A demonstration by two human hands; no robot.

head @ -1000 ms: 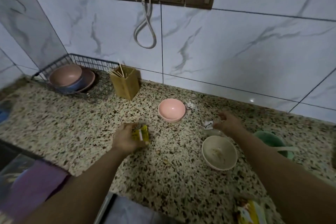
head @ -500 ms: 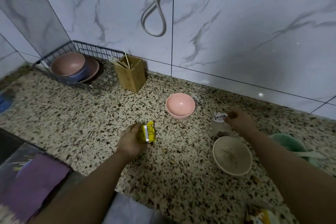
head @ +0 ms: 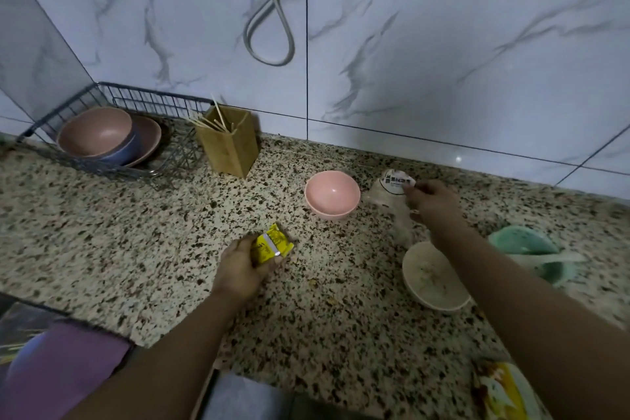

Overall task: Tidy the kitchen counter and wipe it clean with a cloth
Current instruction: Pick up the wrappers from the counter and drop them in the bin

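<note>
Clearing rubbish, you gripped a yellow packet (head: 273,246) in your left hand (head: 243,269) and pinched a clear wrapper (head: 392,193) with your right hand (head: 433,204). Bowls between and beside your hands remained on the counter (head: 102,232); wiping looked unstarted, no cloth in either hand.

On the speckled counter (head: 102,249), the left hand (head: 238,269) grips a yellow packet (head: 272,244) while the right hand (head: 434,203) pinches a clear plastic wrapper (head: 392,191) beside the pink bowl (head: 331,194).
</note>
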